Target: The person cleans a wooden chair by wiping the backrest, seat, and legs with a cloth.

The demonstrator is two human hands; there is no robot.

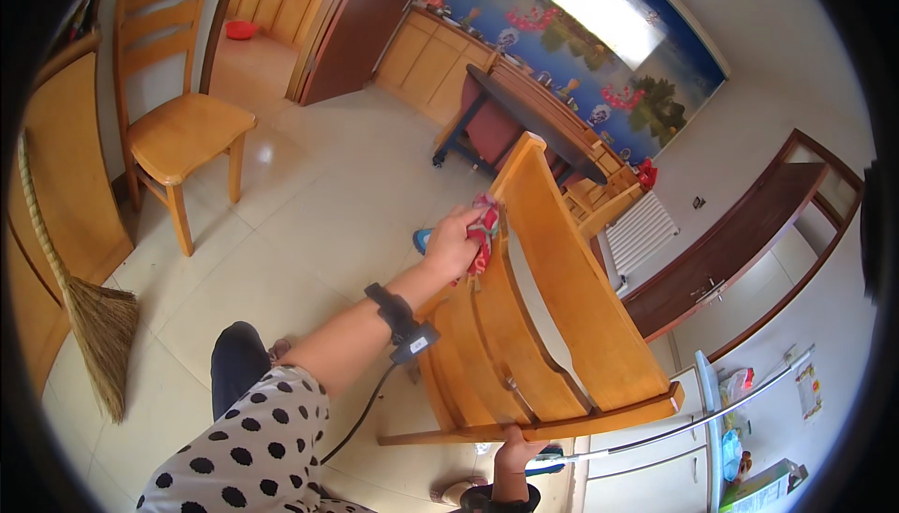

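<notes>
My left hand presses a bunched red patterned cloth against the side post of a wooden chair. The chair's slatted back faces me and looks strongly slanted in the view. Low in the picture, my right hand grips the other side post of the chair back; some of its fingers are hidden behind the wood. A black strap with a small box is around my left wrist, and a cable runs down from it.
A second wooden chair stands at the left, near a straw broom. Farther back are a dark oval table and cabinets. A mop with a metal pole slants past white cabinets at lower right.
</notes>
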